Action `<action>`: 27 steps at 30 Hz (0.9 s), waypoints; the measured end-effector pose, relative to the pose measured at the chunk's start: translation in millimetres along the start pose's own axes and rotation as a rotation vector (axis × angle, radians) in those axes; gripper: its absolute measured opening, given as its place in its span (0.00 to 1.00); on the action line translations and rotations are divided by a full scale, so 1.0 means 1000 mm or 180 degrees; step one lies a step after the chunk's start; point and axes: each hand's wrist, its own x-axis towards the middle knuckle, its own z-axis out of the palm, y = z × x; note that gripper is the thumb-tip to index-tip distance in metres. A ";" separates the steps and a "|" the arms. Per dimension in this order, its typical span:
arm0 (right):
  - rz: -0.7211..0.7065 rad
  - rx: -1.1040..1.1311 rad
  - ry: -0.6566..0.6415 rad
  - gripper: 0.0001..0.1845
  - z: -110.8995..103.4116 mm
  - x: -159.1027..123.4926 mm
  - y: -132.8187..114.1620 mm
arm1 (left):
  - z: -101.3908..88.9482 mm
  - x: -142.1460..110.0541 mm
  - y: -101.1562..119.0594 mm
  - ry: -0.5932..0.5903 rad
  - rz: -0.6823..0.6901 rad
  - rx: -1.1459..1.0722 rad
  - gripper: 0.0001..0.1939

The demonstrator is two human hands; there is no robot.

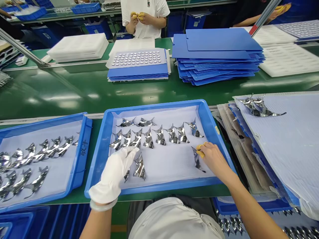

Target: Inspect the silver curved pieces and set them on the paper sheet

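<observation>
My right hand (211, 157), with yellow finger cots on its fingertips, pinches a shiny curved metal piece (197, 161) at the right side of a blue tray (159, 191). The piece hangs low over the white liner (166, 166). My left hand (114, 174) wears a white glove and reaches over the tray's left side, fingers stretched forward close to a pointed metal piece (136, 138). Its underside is hidden. One more piece (127, 175) shows partly from beneath it, and another (140, 167) lies just to its right. Several similar pieces stand in rows farther back.
A second blue tray (79, 166) of metal pieces is on the left. At right, metal pieces (260, 106) lie on a white-covered stack (281, 139). Blue sheets (216, 56) and white foam trays (78, 46) stand across the green bench (74, 86). A co-worker (146, 20) faces me.
</observation>
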 end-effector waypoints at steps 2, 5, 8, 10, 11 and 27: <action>-0.0466 0.0748 0.0364 0.11 -0.013 -0.001 -0.016 | 0.010 -0.006 0.016 -0.0345 0.0018 -0.0212 0.15; -0.1363 0.2098 0.1113 0.11 -0.033 -0.001 -0.053 | 0.036 -0.015 0.037 -0.0985 0.0175 -0.0582 0.19; -0.1813 0.2587 0.1395 0.14 -0.045 -0.002 -0.087 | 0.060 -0.024 0.047 -0.1635 0.0174 -0.1362 0.17; -0.1707 0.2689 0.1531 0.16 -0.048 -0.005 -0.101 | 0.069 -0.029 0.046 -0.1554 0.0044 -0.1824 0.15; -0.1569 0.2767 0.1572 0.17 -0.049 -0.007 -0.105 | 0.070 -0.031 0.044 -0.1359 -0.0015 -0.1947 0.15; -0.1623 0.3112 0.0589 0.09 -0.054 -0.022 -0.117 | 0.055 -0.034 0.037 -0.0013 -0.0025 -0.1485 0.10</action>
